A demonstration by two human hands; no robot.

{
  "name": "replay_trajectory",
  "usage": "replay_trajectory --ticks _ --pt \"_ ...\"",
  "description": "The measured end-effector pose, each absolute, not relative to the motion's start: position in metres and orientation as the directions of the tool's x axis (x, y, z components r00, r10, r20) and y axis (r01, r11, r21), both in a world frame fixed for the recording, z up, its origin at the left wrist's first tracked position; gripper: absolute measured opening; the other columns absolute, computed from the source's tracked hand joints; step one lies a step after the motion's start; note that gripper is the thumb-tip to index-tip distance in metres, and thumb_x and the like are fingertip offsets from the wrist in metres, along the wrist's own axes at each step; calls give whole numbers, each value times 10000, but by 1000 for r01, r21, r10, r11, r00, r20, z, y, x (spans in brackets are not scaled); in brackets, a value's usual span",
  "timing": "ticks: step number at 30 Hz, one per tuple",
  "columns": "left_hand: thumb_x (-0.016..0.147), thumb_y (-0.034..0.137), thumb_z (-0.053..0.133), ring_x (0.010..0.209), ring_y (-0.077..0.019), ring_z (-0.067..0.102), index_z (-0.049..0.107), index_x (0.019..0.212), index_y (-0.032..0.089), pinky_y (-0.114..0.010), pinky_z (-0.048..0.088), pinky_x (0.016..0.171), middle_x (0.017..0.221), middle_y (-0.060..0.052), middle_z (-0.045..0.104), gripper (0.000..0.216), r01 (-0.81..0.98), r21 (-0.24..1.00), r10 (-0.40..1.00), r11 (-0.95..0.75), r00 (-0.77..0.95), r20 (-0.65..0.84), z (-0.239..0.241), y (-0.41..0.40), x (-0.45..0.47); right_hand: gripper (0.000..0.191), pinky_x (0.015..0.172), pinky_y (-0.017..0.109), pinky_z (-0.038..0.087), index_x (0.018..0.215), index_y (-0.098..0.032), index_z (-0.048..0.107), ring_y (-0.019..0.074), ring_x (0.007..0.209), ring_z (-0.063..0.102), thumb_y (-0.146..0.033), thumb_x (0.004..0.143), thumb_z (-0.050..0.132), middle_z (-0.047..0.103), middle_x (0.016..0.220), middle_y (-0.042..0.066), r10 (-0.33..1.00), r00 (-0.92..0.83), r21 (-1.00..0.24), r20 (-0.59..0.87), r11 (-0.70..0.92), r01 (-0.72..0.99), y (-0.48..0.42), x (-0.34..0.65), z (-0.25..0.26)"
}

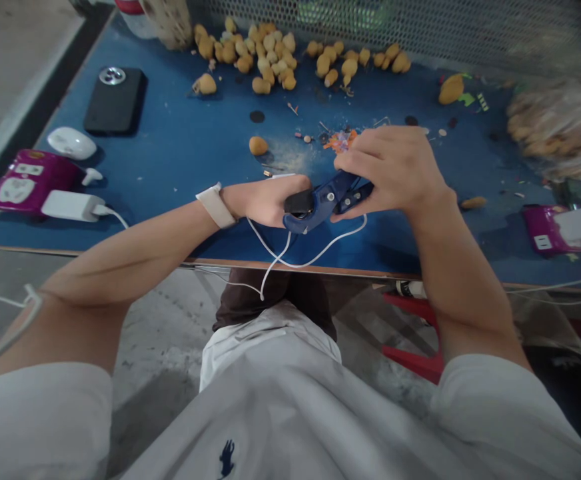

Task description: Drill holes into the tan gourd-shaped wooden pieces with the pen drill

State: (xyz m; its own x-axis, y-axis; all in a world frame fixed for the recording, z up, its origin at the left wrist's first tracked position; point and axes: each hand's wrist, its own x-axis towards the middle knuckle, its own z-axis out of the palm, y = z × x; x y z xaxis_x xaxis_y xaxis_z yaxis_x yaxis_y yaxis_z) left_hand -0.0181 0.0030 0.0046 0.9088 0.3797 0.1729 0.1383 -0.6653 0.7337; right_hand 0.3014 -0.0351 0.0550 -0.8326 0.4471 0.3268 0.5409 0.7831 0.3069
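In front of my chest my right hand (390, 167) is closed around a blue hand tool (331, 197) with riveted arms, like pliers or a cutter. Its near end meets my left hand (276, 199), whose fingers are curled at a black rounded piece (299, 203). Whether that piece belongs to the tool, I cannot tell. A white cable (315, 263) loops below both hands and over the table edge. Just beyond them lie orange and purple scraps (340, 140) and pale dust. One small tan bulb-shaped piece (258, 146) sits past my left hand.
Several tan bulb-shaped pieces (270, 53) line the back of the blue table (180, 160), before a perforated metal screen (445, 27). A black phone (115, 103), white oval case (72, 143) and purple power adapter (35, 183) are left. Another purple adapter (545, 230) and plastic bag (565, 130) are right.
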Motion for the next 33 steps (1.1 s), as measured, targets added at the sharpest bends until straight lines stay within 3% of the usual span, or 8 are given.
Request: replay_trajectory --ticks 3,11,20,26,33 --pt "935 405 1190 823 -249 751 702 1076 248 -306 611 739 863 -10 717 532 100 746 372 -659 905 208 6 0 -16 866 1020 544 728 1500 -305 844 385 1268 911 -1024 1227 446 942 1420 141 508 -821 250 260 786 566 -36 301 57" --pt "987 368 1182 838 -255 787 664 1081 254 -328 662 777 921 -18 757 539 80 784 380 -615 902 205 3 -4 -19 894 1016 555 699 1486 -339 869 384 1285 884 -1056 1190 423 952 1454 127 613 -760 150 216 748 646 -40 299 63" --pt "978 303 1186 863 -262 800 677 1110 244 -351 683 863 994 -36 790 528 112 767 394 -631 899 193 0 -3 -19 935 940 547 669 1466 -294 861 395 1249 913 -1068 1194 412 956 1416 165 562 -793 180 235 777 604 -35 301 60" --pt "1087 211 991 857 -250 770 670 1065 239 -322 645 768 999 -58 789 323 90 763 362 -640 912 196 5 -5 -20 911 979 563 686 1448 -336 870 401 1282 898 -1086 1175 432 957 1355 135 602 -759 115 246 760 640 -37 300 59" --pt "1101 234 916 823 -245 734 656 1017 248 -331 618 711 938 -43 736 274 68 751 360 -657 903 233 2 -6 -20 905 1007 567 676 1470 -343 861 404 1307 870 -1081 1172 429 952 1352 129 643 -741 90 195 740 666 -39 298 61"
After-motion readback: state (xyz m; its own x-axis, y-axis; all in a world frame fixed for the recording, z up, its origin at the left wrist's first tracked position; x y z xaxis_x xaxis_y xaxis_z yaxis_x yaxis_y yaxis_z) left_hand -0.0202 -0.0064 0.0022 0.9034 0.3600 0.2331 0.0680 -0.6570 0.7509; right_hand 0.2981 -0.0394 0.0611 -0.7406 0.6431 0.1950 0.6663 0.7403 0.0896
